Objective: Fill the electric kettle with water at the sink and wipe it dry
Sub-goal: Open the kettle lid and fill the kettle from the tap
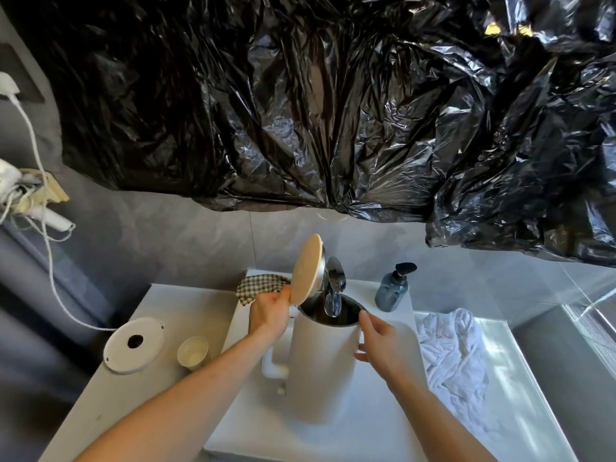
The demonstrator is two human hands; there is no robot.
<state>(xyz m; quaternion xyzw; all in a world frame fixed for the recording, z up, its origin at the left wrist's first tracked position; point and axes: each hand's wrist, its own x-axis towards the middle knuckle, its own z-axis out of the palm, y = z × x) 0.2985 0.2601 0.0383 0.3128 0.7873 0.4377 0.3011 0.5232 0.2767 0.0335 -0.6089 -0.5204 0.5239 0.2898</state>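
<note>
From my head camera, the white electric kettle (321, 361) stands upright in the white sink (383, 425), its open mouth directly under the chrome faucet (334, 288), whose spout dips just inside the rim. My left hand (270, 313) is at the hinge side, fingers (283, 291) grasping the edge of the beige lid (307, 268), which is tipped up nearly vertical. My right hand (380, 341) rests on the kettle's right side near the rim, fingers (365, 320) spread and released, not clenched around it. The kettle's handle (274, 363) points left, below my left wrist. On the surface (110, 395) left of the sink sit the round white kettle base (133, 345) with its cord (43, 208) running up the wall, and just right of it a small cream cup (193, 353). A checked cloth (258, 286) lies at the far left of the sink, behind my left hand. A dark soap pump bottle (393, 290) stands far right of the faucet, and a crumpled white towel (453, 355) lies to the right. Black plastic sheeting (333, 105) hangs across the wall above.
</note>
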